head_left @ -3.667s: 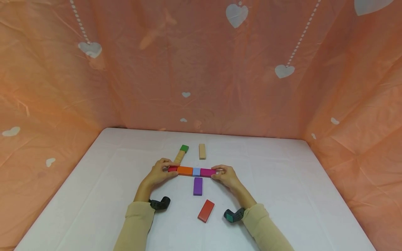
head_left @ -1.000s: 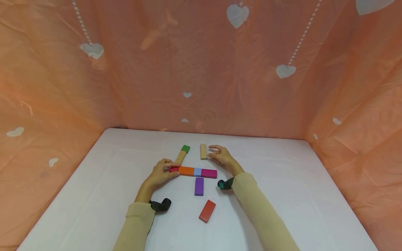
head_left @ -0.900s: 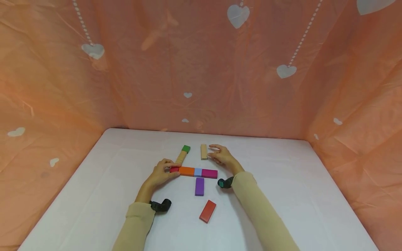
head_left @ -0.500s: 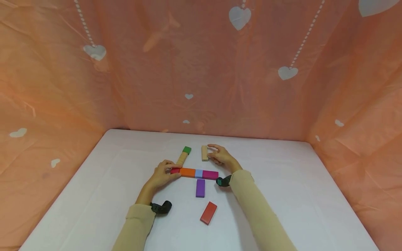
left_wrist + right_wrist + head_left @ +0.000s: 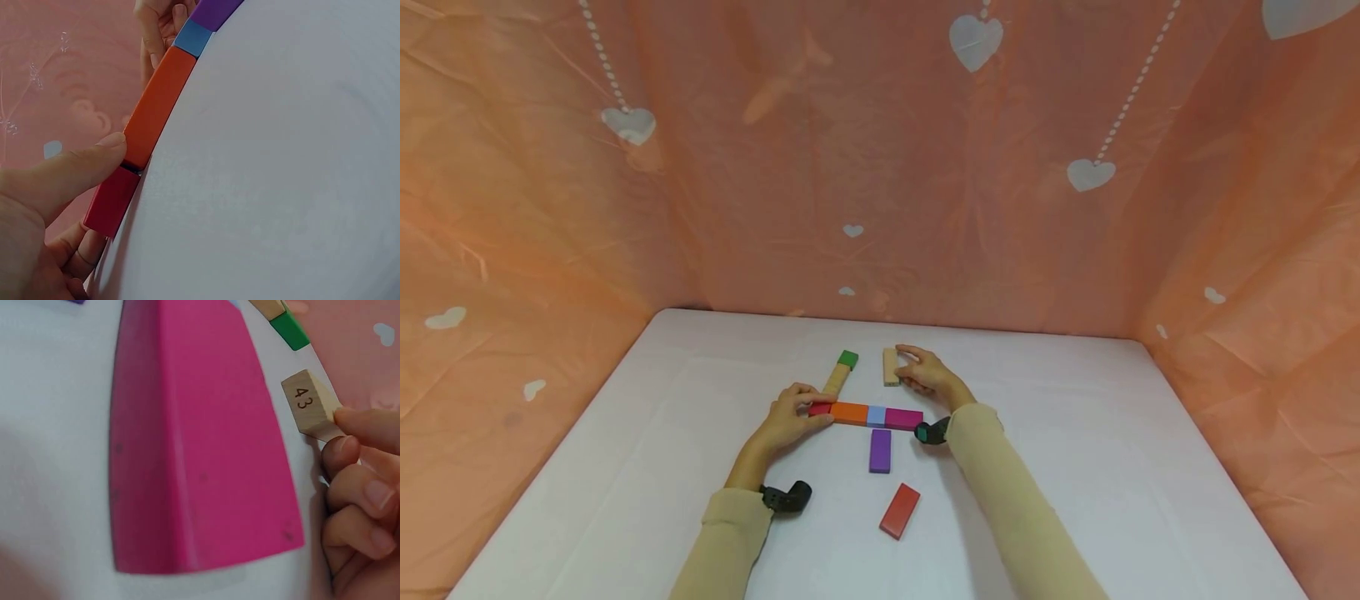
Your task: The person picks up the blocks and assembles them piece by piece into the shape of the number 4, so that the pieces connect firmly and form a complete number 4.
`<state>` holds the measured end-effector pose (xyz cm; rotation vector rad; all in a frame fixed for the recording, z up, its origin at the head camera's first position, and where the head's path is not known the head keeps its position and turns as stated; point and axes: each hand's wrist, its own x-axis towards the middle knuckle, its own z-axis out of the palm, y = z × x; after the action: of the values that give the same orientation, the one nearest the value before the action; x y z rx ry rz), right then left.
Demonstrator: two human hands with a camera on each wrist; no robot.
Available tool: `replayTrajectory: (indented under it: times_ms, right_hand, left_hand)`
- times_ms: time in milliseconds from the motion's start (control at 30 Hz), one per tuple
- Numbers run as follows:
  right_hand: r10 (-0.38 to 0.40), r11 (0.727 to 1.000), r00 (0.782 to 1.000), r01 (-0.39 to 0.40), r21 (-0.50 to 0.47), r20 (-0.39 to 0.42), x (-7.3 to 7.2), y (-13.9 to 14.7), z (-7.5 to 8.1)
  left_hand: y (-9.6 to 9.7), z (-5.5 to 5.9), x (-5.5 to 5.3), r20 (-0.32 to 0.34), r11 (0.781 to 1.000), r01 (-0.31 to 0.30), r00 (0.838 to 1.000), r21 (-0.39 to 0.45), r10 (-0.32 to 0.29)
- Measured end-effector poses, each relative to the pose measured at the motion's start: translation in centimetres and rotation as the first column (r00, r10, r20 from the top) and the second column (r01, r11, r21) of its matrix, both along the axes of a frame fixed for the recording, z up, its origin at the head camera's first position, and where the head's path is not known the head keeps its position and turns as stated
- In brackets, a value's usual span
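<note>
My left hand rests at the left end of a row of blocks. Its thumb and fingers hold the red block, the thumb tip reaching the edge of the orange block. A light blue block and a magenta block continue the row to the right. Farther back, my right hand holds a plain wooden block marked 43 at its right side by thumb and index finger. In the right wrist view the other fingers are curled and the magenta block fills the middle.
Another plain wooden block with a green block at its far end slants back from the row. Nearer lie a purple block and a tilted red block. A white table ends at orange cloth walls.
My right hand has left the magenta block's end and gone back to the plain wooden block, its fingertips closing onto it. My left hand stays at the red block.
</note>
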<state>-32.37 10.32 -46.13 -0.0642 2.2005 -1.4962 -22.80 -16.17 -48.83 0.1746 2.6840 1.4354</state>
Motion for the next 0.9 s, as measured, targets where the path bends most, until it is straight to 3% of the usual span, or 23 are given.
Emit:
replayTrajectory:
  times_ms: [200,900]
  right_hand:
    - [-0.019,1.0,1.0,0.019,-0.003,0.016,0.04,0.01,-0.06]
    - [-0.06,0.998,0.997,0.06,0.001,-0.042,0.28,-0.2,-0.57]
  left_hand:
    - [0.14,0.11,0.0,-0.017,1.0,0.01,1.0,0.009,-0.009]
    - [0.0,0.23,0.11,-0.069,0.999,0.04,0.997,0.002,-0.04]
